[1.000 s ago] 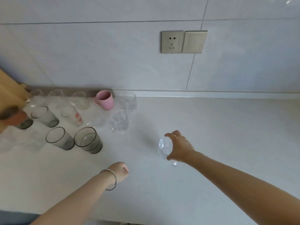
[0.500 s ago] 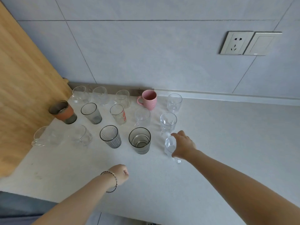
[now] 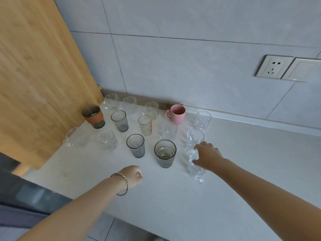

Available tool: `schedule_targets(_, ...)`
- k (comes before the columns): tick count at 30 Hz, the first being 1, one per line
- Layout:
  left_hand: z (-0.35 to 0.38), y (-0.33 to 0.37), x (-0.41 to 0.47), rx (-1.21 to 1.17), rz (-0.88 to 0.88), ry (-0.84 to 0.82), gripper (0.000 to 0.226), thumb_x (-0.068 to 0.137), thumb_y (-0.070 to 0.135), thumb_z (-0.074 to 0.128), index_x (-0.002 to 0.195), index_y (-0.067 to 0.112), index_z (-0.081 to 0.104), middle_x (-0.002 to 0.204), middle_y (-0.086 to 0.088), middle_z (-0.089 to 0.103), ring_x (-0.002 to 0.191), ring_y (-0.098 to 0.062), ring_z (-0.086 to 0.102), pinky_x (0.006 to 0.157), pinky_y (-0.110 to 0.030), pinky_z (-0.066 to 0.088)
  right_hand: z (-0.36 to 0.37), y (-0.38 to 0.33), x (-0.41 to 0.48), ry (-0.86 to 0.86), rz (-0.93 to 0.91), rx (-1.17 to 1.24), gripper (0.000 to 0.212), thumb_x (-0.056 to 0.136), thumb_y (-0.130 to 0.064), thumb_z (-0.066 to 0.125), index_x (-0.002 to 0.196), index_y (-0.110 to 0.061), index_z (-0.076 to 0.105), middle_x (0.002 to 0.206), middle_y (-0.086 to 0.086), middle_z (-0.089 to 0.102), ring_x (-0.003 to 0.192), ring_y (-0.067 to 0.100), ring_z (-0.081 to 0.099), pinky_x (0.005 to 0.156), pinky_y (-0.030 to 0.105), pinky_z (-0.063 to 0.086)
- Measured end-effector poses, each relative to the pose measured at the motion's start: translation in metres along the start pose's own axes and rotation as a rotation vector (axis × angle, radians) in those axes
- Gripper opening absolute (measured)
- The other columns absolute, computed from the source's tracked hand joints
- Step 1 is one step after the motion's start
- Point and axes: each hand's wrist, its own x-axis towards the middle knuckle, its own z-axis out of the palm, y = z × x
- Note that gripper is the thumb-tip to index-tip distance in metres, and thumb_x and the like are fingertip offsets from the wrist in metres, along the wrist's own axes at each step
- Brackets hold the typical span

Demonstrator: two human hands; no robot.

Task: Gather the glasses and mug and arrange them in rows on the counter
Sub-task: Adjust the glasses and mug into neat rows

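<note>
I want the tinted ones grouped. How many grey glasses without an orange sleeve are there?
3. One grey glass in the middle row, second from left; two more side by side in the front row, left of the clear glass in the right hand. None seems hidden.

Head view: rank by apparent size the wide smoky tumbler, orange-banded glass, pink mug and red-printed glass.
1. wide smoky tumbler, nearest the camera.
2. orange-banded glass, close behind.
3. pink mug.
4. red-printed glass.
</note>
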Motion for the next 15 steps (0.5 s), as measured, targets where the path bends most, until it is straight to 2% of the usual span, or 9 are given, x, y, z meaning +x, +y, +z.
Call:
schedule_targets(3, -0.041, -0.007, -0.004, -0.077, 0.032, 0.126, 0.016, 0.090, 0.016, 0.047, 0.096, 0.016, 0.061, 0.101, -0.001, 0.058, 0.092, -0.014, 0.051, 0.080, -0.022, 0.039, -0.021, -0.035, 0.006, -0.042, -0.071, 0.044, 0.050, 0.088, -0.039, 0.056, 0.133, -0.019, 0.046, 0.133, 0.002, 0.053, 0.127, 0.022, 0.047, 0.105, 0.036, 0.035)
schedule_targets(5, -0.072, -0.015, -0.003, -0.126, 0.060, 0.217, 0.015, 0.090, 0.015, 0.048, 0.092, 0.015, 0.063, 0.094, 0.000, 0.055, 0.087, -0.014, 0.050, 0.076, -0.022, 0.037, -0.030, -0.062, 0.012, -0.057, -0.132, 0.061, 0.047, 0.088, -0.039, 0.058, 0.130, -0.019, 0.049, 0.130, 0.002, 0.057, 0.123, 0.022, 0.051, 0.101, 0.033, 0.040)
schedule_targets(7, -0.104, -0.030, 0.001, -0.155, 0.072, 0.296, 0.013, 0.090, 0.014, 0.048, 0.087, 0.018, 0.060, 0.096, -0.004, 0.059, 0.089, -0.017, 0.054, 0.077, -0.024, 0.041, -0.037, -0.091, 0.021, -0.066, -0.190, 0.080, 0.046, 0.088, -0.035, 0.058, 0.130, -0.018, 0.050, 0.130, 0.003, 0.057, 0.122, 0.021, 0.052, 0.099, 0.031, 0.042)
schedule_targets(10, -0.148, -0.058, 0.015, -0.157, 0.063, 0.370, 0.021, 0.091, 0.015, 0.047, 0.102, 0.011, 0.064, 0.112, -0.007, 0.062, 0.105, -0.021, 0.057, 0.087, -0.025, 0.043, -0.046, -0.135, 0.045, -0.035, -0.237, 0.068, 0.044, 0.088, -0.033, 0.057, 0.130, -0.018, 0.052, 0.128, 0.003, 0.059, 0.121, 0.020, 0.053, 0.099, 0.029, 0.042)
schedule_targets(13, -0.189, -0.094, 0.047, -0.137, 0.072, 0.399, 0.018, 0.086, 0.021, 0.047, 0.094, 0.017, 0.063, 0.101, -0.006, 0.062, 0.103, -0.024, 0.059, 0.082, -0.025, 0.046, -0.052, -0.178, 0.082, 0.000, -0.218, 0.079, 0.041, 0.088, -0.033, 0.057, 0.127, -0.020, 0.054, 0.126, 0.002, 0.060, 0.118, 0.019, 0.055, 0.098, 0.029, 0.044)
schedule_targets(15, -0.215, -0.120, 0.078, -0.144, 0.082, 0.427, 0.018, 0.087, 0.015, 0.048, 0.095, 0.016, 0.064, 0.104, -0.007, 0.065, 0.104, -0.025, 0.059, 0.087, -0.029, 0.049, -0.054, -0.206, 0.110, 0.011, -0.188, 0.105, 0.040, 0.089, -0.032, 0.056, 0.127, -0.018, 0.054, 0.128, 0.001, 0.059, 0.118, 0.019, 0.055, 0.099, 0.029, 0.044)
